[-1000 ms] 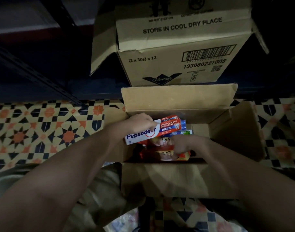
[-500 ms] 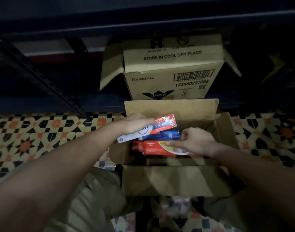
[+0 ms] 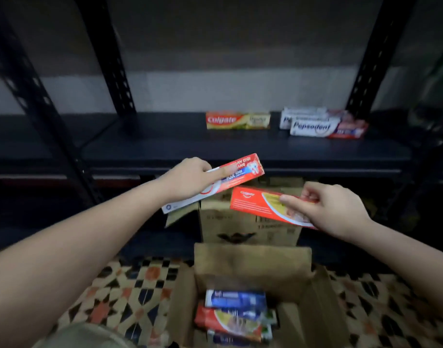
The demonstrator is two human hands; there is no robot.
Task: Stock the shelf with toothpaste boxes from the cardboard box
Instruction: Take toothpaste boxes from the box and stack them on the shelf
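A person's left hand (image 3: pixel 190 177) grips a white-and-red Pepsodent box (image 3: pixel 215 182) from above, fingers curled over its near end and the index finger lying along its face; the carton slants up to the right, held in the air in front of the dark metal shelf (image 3: pixel 165 144) and below its front edge. To its right, the right hand (image 3: pixel 326 207) pinches a red Colgate box (image 3: pixel 263 203) by its right end, thumb on top and fingers wrapped beneath, the carton tilted slightly down to the right; the near corners of the two held cartons almost meet. Both are well clear of the open cardboard box (image 3: pixel 250 270) on the patterned tile floor (image 3: pixel 120 292) below, where more toothpaste cartons (image 3: pixel 236 315), blue and red ones, lie stacked flat; motion blur hides their lettering. On the shelf board, toward the right, a Colgate carton (image 3: pixel 238 120) stands on its long edge facing forward, and just beside it to the right lie two Pepsodent cartons (image 3: pixel 326 124), one in front of and partly covering the other. Behind the held cartons, a second brown shipping carton (image 3: pixel 250 227) sits on the lower level of the rack, its print too blurred to read. Perforated black uprights (image 3: pixel 110 59) frame the shelf on both sides, against a pale wall.
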